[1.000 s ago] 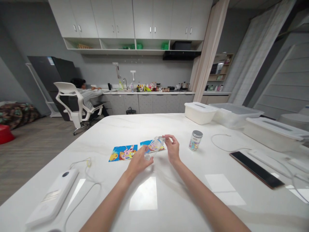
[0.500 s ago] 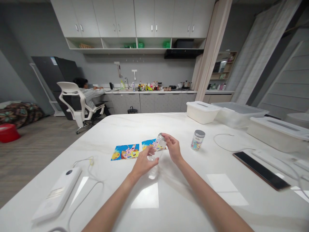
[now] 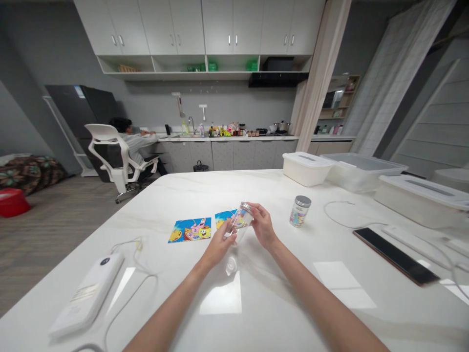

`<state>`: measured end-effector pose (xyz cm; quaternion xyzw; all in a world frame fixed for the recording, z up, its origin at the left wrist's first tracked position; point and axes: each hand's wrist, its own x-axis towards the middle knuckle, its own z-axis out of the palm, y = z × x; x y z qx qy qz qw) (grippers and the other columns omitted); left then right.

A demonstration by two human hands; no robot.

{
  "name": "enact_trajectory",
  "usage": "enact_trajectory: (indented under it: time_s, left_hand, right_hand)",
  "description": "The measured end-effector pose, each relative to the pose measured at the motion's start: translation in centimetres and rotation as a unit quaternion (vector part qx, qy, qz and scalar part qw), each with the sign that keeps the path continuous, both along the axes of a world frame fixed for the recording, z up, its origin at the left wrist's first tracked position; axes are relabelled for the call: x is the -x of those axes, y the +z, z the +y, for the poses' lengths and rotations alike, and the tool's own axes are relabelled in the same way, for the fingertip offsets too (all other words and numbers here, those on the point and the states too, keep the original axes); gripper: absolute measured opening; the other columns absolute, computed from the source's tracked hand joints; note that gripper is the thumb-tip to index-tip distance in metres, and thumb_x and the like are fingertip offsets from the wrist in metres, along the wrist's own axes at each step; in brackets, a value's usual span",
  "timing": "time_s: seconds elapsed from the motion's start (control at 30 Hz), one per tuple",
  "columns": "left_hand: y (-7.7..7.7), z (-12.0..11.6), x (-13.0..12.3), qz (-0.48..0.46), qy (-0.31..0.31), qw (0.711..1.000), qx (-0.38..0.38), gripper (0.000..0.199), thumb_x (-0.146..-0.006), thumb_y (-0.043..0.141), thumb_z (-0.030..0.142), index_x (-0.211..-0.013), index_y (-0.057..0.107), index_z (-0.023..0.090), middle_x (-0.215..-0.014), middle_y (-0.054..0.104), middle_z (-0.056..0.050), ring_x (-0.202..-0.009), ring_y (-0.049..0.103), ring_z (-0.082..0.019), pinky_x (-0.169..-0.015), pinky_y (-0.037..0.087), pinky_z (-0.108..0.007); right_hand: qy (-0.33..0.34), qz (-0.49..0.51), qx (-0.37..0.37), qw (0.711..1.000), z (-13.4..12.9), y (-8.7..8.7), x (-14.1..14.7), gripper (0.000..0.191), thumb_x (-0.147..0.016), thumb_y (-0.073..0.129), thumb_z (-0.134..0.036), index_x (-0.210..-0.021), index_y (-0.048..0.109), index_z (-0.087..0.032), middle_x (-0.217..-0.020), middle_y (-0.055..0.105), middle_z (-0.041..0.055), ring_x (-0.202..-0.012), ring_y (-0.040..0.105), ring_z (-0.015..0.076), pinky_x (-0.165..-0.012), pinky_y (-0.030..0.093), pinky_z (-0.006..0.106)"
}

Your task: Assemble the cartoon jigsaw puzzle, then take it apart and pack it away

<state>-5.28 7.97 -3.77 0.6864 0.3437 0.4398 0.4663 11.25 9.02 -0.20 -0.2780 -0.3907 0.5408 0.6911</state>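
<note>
A second ago the clear jar [image 3: 239, 221] looked blurry; now it shows plainly mid-frame, tipped, lid [image 3: 245, 207] up. The left hand's [image 3: 217, 245] grip holds its body, the right hand's [image 3: 263, 227] grip pinches the lid, so both have it.

The glossy white tabletop [image 3: 256, 313] carries several things. One colourful card [image 3: 189, 230] lies to the left of the left hand [image 3: 219, 243]; a second card [image 3: 223, 217] lies just beyond it, partly hidden. To the right of the right hand [image 3: 263, 226], a lidded jar [image 3: 300, 212] stands upright. Farther right lies a dark phone [image 3: 395, 255], with three lidded boxes [image 3: 307, 172] beyond. A white device [image 3: 88, 293] rests well left of the left hand.
</note>
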Motion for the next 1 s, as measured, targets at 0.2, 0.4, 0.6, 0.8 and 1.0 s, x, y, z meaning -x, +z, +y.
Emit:
enact_trajectory:
  time_s: [0.2, 0.4, 0.6, 0.8, 1.0]
  left_hand:
    - [0.8, -0.9, -0.3, 0.102, 0.066, 0.986, -0.113, 0.048, -0.086, 0.053, 0.039, -0.128, 0.046, 0.017, -0.112, 0.057, -0.011, -0.100, 0.057, -0.025, -0.088, 0.049, -0.042]
    - [1.5, -1.6, -0.5, 0.231, 0.166, 0.923, -0.259, 0.049, -0.085, 0.054, 0.032, -0.130, 0.042, 0.018, -0.110, 0.055, -0.011, -0.108, 0.054, -0.027, -0.096, 0.044, -0.047]
    - [2.1, 2.6, 2.1, 0.225, 0.323, 0.914, -0.097, 0.052, -0.081, 0.060, 0.035, -0.125, 0.041, 0.018, -0.117, 0.062, -0.011, -0.111, 0.059, -0.022, -0.099, 0.044, -0.036]
    - [2.9, 8.5, 6.2, 0.261, 0.389, 0.883, -0.003, 0.050, -0.081, 0.062, 0.035, -0.121, 0.039, 0.019, -0.125, 0.062, -0.016, -0.116, 0.059, -0.028, -0.097, 0.043, -0.040]
    - [1.9, 10.6, 7.4, 0.292, 0.368, 0.882, 0.032, 0.048, -0.078, 0.067, 0.030, -0.116, 0.040, 0.017, -0.125, 0.063, -0.019, -0.114, 0.061, -0.026, -0.091, 0.047, -0.033]
  right_hand:
    - [-0.019, -0.002, 0.018, 1.000, 0.4, -0.3, 0.3, 0.036, -0.062, 0.081, -0.045, -0.084, 0.066, -0.021, -0.080, 0.070, 0.0005, -0.069, 0.062, 0.0149, -0.059, 0.050, 0.026]
    - [-0.045, -0.031, 0.029, 0.998, 1.2, -1.4, 0.2, 0.040, -0.069, 0.075, -0.048, -0.100, 0.063, -0.024, -0.088, 0.066, -0.0001, -0.077, 0.061, 0.0145, -0.060, 0.048, 0.023]
    - [-0.072, -0.182, 0.003, 0.981, 1.6, -4.5, 0.5, 0.043, -0.086, 0.044, -0.060, -0.110, 0.054, -0.025, -0.106, 0.061, 0.0063, -0.104, 0.059, 0.0222, -0.086, 0.050, 0.038]
    - [-0.078, -0.259, -0.036, 0.962, 1.9, -6.2, 1.4, 0.036, -0.083, 0.055, -0.056, -0.097, 0.054, -0.023, -0.099, 0.062, 0.0056, -0.097, 0.059, 0.0217, -0.094, 0.045, 0.040]
    - [-0.081, -0.338, -0.063, 0.935, 2.1, -6.5, 1.4, 0.029, -0.089, 0.047, -0.050, -0.099, 0.052, -0.023, -0.098, 0.063, 0.0051, -0.092, 0.061, 0.0193, -0.088, 0.048, 0.037]
